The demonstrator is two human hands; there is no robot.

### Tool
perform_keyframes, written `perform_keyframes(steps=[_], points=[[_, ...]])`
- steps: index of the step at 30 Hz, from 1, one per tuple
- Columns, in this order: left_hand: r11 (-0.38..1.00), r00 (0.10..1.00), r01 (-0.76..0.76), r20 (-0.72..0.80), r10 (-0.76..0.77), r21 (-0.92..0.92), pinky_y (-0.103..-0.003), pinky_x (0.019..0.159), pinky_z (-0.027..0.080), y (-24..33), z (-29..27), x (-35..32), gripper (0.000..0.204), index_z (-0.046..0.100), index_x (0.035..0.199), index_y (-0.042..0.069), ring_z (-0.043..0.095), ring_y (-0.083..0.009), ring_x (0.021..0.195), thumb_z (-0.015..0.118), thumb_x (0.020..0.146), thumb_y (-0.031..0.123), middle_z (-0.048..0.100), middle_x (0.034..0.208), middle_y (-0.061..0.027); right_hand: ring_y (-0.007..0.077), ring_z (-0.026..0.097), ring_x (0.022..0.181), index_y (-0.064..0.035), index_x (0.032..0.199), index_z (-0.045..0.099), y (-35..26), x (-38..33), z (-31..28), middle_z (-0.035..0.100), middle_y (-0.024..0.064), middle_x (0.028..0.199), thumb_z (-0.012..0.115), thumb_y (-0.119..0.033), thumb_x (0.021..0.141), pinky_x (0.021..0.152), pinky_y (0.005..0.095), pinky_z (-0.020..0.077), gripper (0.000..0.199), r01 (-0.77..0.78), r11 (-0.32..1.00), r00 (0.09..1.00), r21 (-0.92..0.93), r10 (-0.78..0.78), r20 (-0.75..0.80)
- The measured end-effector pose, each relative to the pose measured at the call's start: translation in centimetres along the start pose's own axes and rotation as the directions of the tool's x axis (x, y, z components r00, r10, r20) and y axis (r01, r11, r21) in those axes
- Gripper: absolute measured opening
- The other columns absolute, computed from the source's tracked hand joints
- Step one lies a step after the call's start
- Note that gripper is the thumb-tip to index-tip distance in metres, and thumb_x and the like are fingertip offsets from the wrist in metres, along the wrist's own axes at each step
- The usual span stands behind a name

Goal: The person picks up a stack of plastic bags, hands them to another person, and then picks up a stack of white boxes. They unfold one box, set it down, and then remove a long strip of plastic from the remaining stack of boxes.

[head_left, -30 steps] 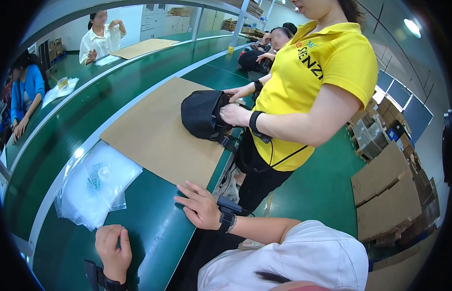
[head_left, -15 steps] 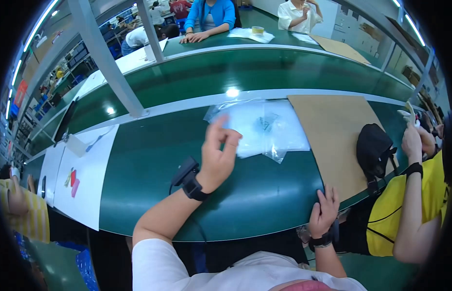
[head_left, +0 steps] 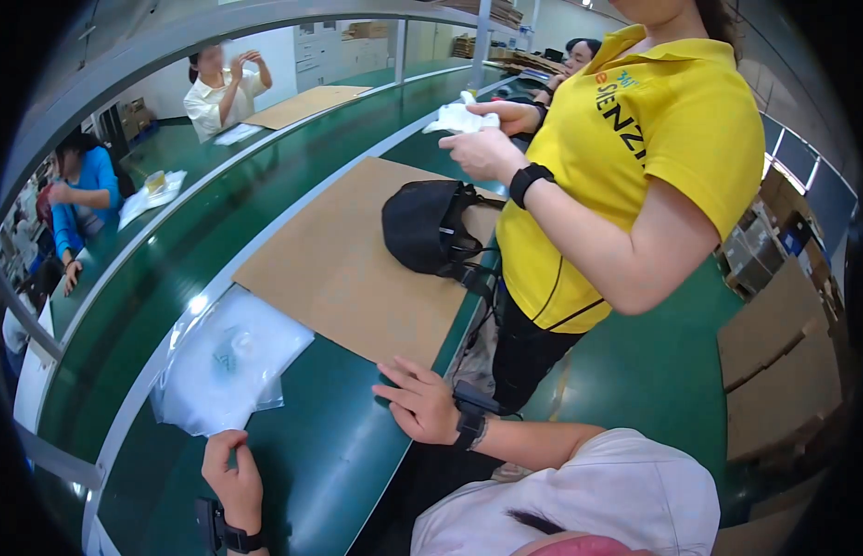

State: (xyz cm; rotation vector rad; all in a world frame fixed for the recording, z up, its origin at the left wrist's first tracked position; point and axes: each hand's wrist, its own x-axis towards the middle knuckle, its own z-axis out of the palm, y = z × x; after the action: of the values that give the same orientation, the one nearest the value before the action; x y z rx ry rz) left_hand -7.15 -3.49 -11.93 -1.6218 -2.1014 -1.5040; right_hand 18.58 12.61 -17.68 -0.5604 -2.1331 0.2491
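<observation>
My left hand (head_left: 233, 474) is by the lower edge of a stack of clear plastic bags (head_left: 195, 375). Its fingers are curled in, and nothing shows between them; I cannot tell whether the knuckles touch the bags. My right hand (head_left: 420, 400) is open, fingers spread, over the green table (head_left: 343, 422) close to its near edge. The fingertips point toward a brown cardboard sheet (head_left: 329, 241). Both wrists carry a black strap with a small black device. A faint green print shows through the top bag.
A black bag or cap-like item (head_left: 427, 225) lies on the cardboard. On the right stands a co-worker in a yellow shirt (head_left: 626, 157), holding a white object (head_left: 461, 117). Metal rails (head_left: 292, 199) run along the table. Across it are two more people. Cardboard boxes (head_left: 774, 361) stand at the far right.
The view has swung to the right, bringing the co-worker in yellow into full sight. My left hand has come down, its raised index finger now curled. My right hand stays open near the table edge.
</observation>
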Motion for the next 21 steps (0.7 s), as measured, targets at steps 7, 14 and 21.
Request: perform_keyframes(steps=[7,14,21], points=[[0.999,0.999,0.046,-0.003,-0.046,-0.025,-0.027,0.07,0.045,-0.7,0.07,0.1,0.006,0.059,0.084,-0.003,0.058,-0.0191,0.074,0.053,0.083,-0.004,0.06,0.079,-0.0096,0.0355,0.049,0.119,-0.01,0.107,0.067,-0.15,-0.05,0.29,0.059,0.0124,0.122,0.06,-0.004,0.073,0.096,0.0419,0.0433,0.035,0.0,1.0,1.0,0.017,0.0,0.014],[0.991,0.994,0.107,0.017,-0.106,-0.077,-0.026,0.07,0.045,-0.51,0.11,0.18,0.008,0.06,0.089,-0.004,0.058,-0.0172,0.076,0.055,0.088,0.001,0.061,0.081,-0.0088,0.0343,0.049,0.12,-0.0104,0.107,0.067,-0.07,0.09,0.16,0.058,0.0115,0.123,0.06,-0.006,0.075,0.096,0.0424,0.0431,0.033,0.001,1.0,1.0,0.025,-0.002,0.026],[0.992,0.995,0.097,0.023,-0.095,-0.081,-0.026,0.071,0.045,-0.49,0.15,-0.05,0.009,0.06,0.09,-0.004,0.058,-0.0169,0.077,0.054,0.089,0.002,0.061,0.081,-0.009,0.0356,0.05,0.118,-0.0098,0.106,0.068,-0.12,0.0,0.17,0.061,0.012,0.12,0.061,-0.003,0.072,0.093,0.0397,0.0441,0.035,0.009,1.0,1.0,0.023,-0.009,0.007]])
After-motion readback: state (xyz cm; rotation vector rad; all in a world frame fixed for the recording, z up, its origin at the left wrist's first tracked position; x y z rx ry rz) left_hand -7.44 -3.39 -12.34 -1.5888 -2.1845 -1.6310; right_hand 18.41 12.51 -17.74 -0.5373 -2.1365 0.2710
